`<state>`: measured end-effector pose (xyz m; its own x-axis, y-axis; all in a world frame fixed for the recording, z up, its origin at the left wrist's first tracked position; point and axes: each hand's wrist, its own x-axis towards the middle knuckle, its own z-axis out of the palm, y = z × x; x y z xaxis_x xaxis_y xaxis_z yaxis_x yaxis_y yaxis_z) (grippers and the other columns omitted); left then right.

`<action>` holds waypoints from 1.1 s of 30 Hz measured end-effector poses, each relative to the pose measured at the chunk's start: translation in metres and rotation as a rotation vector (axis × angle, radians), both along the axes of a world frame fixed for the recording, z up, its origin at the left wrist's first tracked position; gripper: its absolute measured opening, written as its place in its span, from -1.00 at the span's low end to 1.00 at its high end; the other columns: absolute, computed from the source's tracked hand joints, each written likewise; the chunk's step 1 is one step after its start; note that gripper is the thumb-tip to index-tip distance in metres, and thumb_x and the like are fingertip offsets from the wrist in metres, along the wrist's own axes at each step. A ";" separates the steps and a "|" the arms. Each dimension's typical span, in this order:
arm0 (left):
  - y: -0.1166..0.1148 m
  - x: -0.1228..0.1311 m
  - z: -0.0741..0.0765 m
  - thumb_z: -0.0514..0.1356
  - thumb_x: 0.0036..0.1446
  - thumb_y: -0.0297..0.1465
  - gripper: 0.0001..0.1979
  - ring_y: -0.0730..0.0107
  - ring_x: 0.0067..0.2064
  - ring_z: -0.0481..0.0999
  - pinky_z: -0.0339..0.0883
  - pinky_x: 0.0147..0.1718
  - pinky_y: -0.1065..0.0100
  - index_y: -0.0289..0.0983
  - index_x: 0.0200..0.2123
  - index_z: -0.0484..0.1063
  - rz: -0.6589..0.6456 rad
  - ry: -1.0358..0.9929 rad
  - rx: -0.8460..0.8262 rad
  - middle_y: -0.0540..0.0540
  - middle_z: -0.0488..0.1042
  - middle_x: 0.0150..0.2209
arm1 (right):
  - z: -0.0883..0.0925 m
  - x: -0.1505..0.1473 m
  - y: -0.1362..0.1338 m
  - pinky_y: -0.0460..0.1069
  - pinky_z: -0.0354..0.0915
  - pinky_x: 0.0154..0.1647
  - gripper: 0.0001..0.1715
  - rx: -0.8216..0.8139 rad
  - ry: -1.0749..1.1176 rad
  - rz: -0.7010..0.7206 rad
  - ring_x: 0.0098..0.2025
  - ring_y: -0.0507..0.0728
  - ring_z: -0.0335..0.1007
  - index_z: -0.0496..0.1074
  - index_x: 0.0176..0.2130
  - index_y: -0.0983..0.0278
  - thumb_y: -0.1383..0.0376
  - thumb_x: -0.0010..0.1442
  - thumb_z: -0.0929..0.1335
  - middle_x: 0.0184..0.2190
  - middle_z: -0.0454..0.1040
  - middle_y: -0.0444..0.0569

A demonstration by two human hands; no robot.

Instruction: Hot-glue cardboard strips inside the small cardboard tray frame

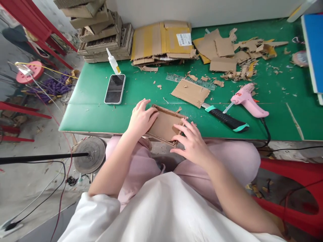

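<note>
A shallow cardboard tray (pixel 165 122) with low walls lies at the front edge of the table, its near side jutting out over my lap. My left hand (pixel 141 118) grips its left end, with the thumb inside the wall and the fingers bent over the far corner. At the right end, my right hand (pixel 191 140) has its fingers on the wall and inside the tray, the thumb beneath the near corner. Just beyond the tray lie a flat cardboard piece (pixel 190 92), a clear ruler (pixel 174 78) partly under it, and a black and teal utility knife (pixel 225 118).
A pink glue gun (pixel 248 101) sits at right, its cord dropping over the edge. At left are a phone (pixel 115 89) and a glue bottle (pixel 114 62). Stacked cardboard frames (pixel 106 37), a folded carton (pixel 151 40) and torn scraps (pixel 249 50) line the back of the green table (pixel 85 114).
</note>
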<state>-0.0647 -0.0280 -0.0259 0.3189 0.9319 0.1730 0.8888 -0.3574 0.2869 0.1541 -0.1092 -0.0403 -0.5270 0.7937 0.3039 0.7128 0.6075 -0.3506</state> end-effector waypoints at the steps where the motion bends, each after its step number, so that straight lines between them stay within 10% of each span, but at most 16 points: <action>1: 0.001 0.001 -0.001 0.06 0.25 -0.27 -0.70 -0.03 0.23 0.20 0.17 0.16 0.01 -0.28 -0.14 0.52 0.000 0.003 -0.008 -0.30 0.30 0.14 | 0.000 0.000 0.000 0.41 0.11 0.20 -0.72 -0.007 0.001 0.002 0.28 0.43 0.07 0.47 -0.29 0.25 0.13 0.03 0.45 0.08 0.38 0.14; 11: -0.001 -0.004 -0.006 0.02 0.26 -0.29 -0.70 0.16 0.07 0.37 0.23 0.12 0.12 -0.24 -0.09 0.49 -0.016 -0.038 -0.018 -0.20 0.42 0.03 | 0.020 -0.007 0.038 0.19 0.25 0.14 -0.75 0.048 0.257 -0.016 0.12 0.22 0.28 0.43 -0.20 0.24 0.13 0.21 0.32 -0.09 0.48 0.08; 19: -0.004 -0.002 -0.003 0.02 0.26 -0.33 -0.70 0.18 0.00 0.42 0.28 0.07 0.16 -0.28 -0.13 0.51 -0.003 -0.019 -0.009 -0.20 0.47 -0.04 | 0.028 -0.063 0.117 0.03 0.24 -0.17 -0.72 -0.158 -0.110 -0.040 -0.14 0.20 0.35 0.37 -0.10 0.32 0.46 0.16 0.27 -0.22 0.50 0.05; 33: -0.003 -0.002 -0.003 0.01 0.27 -0.35 -0.70 0.18 -0.04 0.44 0.31 0.03 0.18 -0.27 -0.12 0.52 0.012 0.042 -0.020 -0.16 0.48 -0.04 | 0.021 -0.066 0.114 0.00 0.19 -0.18 -0.64 -0.212 -0.129 -0.070 -0.12 0.19 0.35 0.31 -0.02 0.32 0.48 0.22 0.16 -0.14 0.46 0.11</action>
